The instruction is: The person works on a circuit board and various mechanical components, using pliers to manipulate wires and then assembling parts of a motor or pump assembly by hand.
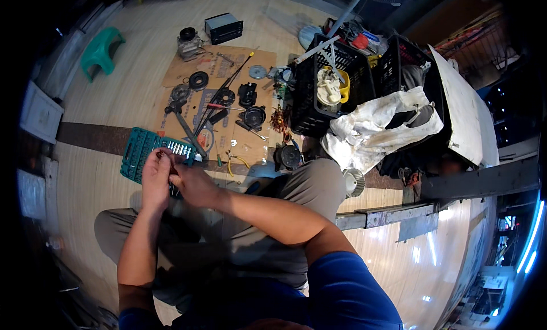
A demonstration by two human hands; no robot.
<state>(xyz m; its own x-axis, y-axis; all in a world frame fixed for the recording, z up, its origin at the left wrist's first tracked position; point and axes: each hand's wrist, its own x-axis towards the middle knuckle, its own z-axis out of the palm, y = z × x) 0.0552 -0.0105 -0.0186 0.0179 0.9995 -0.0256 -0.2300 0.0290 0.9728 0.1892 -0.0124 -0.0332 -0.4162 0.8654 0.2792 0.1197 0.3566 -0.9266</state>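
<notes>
Together, over an open socket set

The left hand point(152, 179) and right hand point(196, 186) meet with fingers curled; whether they are closed on anything small cannot be told. Beneath them, on the floor point(82, 176), lies the teal socket-set case point(134, 156), partly hidden. To its right, yellow-handled pliers point(230, 167) lie at the near edge of brown cardboard point(259, 142).

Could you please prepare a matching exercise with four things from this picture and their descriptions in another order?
1. Tool case
2. Stool
3. Pliers
4. Cloth

A. Green, standing apart toward the upper left
B. White, rumpled
C. Open, partly hidden by the left hand
D. Yellow handles

Pairs: 1-C, 2-A, 3-D, 4-B
</notes>
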